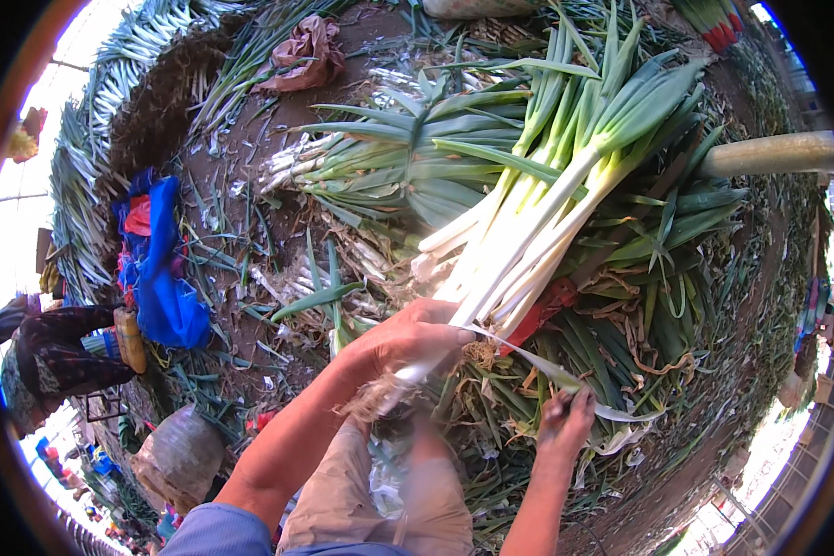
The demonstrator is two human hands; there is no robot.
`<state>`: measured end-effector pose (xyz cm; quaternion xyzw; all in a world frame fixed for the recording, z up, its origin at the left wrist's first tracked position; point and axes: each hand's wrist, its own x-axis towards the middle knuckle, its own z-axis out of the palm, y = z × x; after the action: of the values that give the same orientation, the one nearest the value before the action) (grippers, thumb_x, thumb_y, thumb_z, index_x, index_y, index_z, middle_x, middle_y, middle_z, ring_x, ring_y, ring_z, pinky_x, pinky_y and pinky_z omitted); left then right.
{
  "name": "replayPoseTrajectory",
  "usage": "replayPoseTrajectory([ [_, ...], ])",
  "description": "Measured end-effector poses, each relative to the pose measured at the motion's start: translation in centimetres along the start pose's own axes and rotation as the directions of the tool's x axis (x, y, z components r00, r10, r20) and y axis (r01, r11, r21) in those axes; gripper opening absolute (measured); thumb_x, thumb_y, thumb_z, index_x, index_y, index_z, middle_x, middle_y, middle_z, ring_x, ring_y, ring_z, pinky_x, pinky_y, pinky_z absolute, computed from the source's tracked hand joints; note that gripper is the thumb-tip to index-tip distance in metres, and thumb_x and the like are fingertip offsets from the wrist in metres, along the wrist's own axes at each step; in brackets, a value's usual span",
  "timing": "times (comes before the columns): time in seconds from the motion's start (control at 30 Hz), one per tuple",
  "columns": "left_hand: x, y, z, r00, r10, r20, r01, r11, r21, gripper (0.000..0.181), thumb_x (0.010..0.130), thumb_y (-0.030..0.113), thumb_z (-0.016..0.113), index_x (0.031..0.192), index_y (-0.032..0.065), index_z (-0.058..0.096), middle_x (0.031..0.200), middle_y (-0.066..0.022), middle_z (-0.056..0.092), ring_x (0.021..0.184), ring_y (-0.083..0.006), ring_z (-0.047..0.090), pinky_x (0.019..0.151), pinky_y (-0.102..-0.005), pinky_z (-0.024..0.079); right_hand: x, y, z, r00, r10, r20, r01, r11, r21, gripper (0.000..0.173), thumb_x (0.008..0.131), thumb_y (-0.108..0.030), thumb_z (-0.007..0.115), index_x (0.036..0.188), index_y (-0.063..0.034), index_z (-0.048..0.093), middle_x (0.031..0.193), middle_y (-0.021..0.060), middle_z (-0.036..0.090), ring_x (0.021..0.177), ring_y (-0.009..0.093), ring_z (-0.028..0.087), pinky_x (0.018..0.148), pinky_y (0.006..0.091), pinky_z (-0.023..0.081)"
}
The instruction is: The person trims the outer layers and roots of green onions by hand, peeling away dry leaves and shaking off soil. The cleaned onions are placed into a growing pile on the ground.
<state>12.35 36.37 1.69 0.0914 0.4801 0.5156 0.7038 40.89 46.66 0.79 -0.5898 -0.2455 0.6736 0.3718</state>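
Observation:
My left hand (417, 337) is closed around the white lower stem of a long green onion (420, 372), whose hairy root end (375, 397) sticks out toward my knees. From near that hand a thin pale strip of outer leaf (528, 358) stretches across to my right hand (566, 420), which pinches it between the fingers. Just beyond my left hand lie several clean white-stemmed green onions (521, 236), slanting up to the right with their green leaves away from me. Some brownish roots (483, 353) show at their near ends.
A bundle of untrimmed onions (417, 149) lies farther off. Leaf waste (639, 333) covers the ground at right, near a wooden pole (771, 154). At left are a blue cloth (170, 306), a sack (181, 452) and another person (62, 361). Stacked onions (101, 132) stand behind.

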Motion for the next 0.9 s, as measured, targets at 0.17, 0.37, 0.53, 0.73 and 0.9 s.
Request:
replayPoseTrajectory([
  [0.17,0.7,-0.5,1.1,0.993,0.066,-0.096,-0.062,0.997,0.051,0.039,0.08,0.032,0.075,0.101,0.0001,0.065,0.076,-0.0015,0.06,0.066,-0.0087,0.056,0.059,-0.024,0.045,-4.2,2.8,-6.2,0.985,0.171,-0.031,-0.169,0.983,0.07,0.02,0.101,-0.028,0.053,0.097,-0.0083,0.052,0.074,0.0016,0.053,0.057,0.012,0.05,0.051,0.0254,0.043],
  [0.37,1.4,-1.6,1.6,0.995,-0.001,-0.097,0.025,0.967,0.253,0.039,0.085,0.036,0.068,0.1,-0.0009,0.065,0.08,-0.0019,0.062,0.075,-0.0091,0.055,0.067,-0.025,0.044,-6.9,3.9,-7.4,0.986,0.167,0.01,-0.163,0.948,0.273,0.025,0.096,-0.028,0.058,0.109,-0.0072,0.059,0.101,0.0055,0.065,0.096,0.024,0.062,0.083,0.0407,0.05],
  [0.53,1.3,-1.7,1.7,0.984,-0.041,-0.173,0.086,0.962,0.257,0.036,0.087,0.034,0.064,0.097,-0.0008,0.064,0.079,-0.0018,0.061,0.073,-0.0094,0.055,0.066,-0.0253,0.044,-5.2,1.8,-5.0,0.976,0.047,0.211,-0.164,0.797,0.582,0.018,0.097,-0.019,0.053,0.106,-0.0058,0.062,0.103,0.0045,0.065,0.1,0.025,0.063,0.09,0.0477,0.05],
  [0.73,1.2,-1.8,2.3,0.962,-0.069,-0.265,0.108,0.985,0.134,0.033,0.09,0.033,0.063,0.095,0.001,0.062,0.073,0.0005,0.056,0.065,-0.008,0.051,0.06,-0.0252,0.042,-7.4,-0.1,-5.7,0.855,0.298,0.425,-0.513,0.605,0.609,0.024,0.103,-0.023,0.037,0.087,-0.0058,0.042,0.065,0.0037,0.043,0.052,0.014,0.041,0.049,0.0298,0.036],
  [0.9,1.7,-2.3,1.6,0.943,0.13,-0.306,-0.039,0.957,0.287,0.033,0.09,0.033,0.064,0.098,0.0008,0.061,0.075,0.0011,0.057,0.067,-0.0079,0.051,0.059,-0.025,0.041,-9.2,-0.4,-12.6,0.633,0.645,0.428,-0.737,0.671,0.08,0.015,0.098,-0.019,0.05,0.091,-0.0066,0.049,0.058,0.0001,0.04,0.044,0.011,0.037,0.043,0.027,0.031],
])
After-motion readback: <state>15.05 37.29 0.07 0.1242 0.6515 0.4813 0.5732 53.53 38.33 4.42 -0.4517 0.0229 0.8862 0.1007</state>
